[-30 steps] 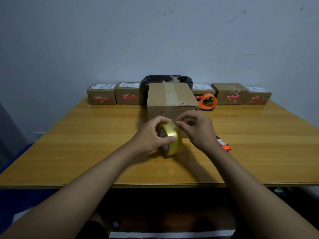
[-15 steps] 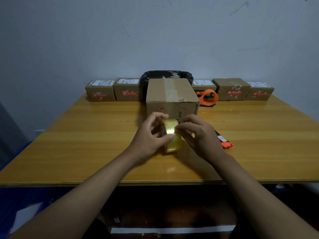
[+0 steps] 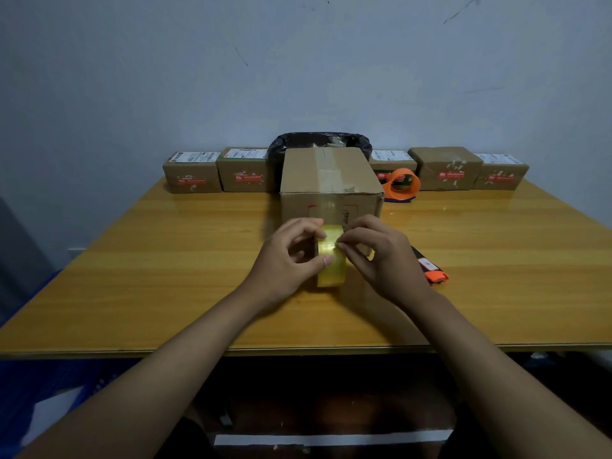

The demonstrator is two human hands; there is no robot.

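Observation:
A yellowish roll of clear packing tape [image 3: 332, 270] stands on edge just above the wooden table [image 3: 165, 276], right in front of a taped cardboard box [image 3: 326, 180]. My left hand [image 3: 284, 260] grips the roll from the left, thumb on its outer band and fingers curled over the top. My right hand [image 3: 381, 256] pinches at the roll's outer surface with thumb and fingertips. Whether a tape end is lifted cannot be told.
An orange tape dispenser [image 3: 400, 184] sits behind the box to the right. A black and orange cutter [image 3: 430, 268] lies beside my right wrist. Several small labelled cartons [image 3: 245, 173] line the back edge, around a black-lined bin [image 3: 319, 140].
The roll and both hands have shifted slightly away from me, closer to the box front. My right fingers moved from the roll's top down onto its outer face.

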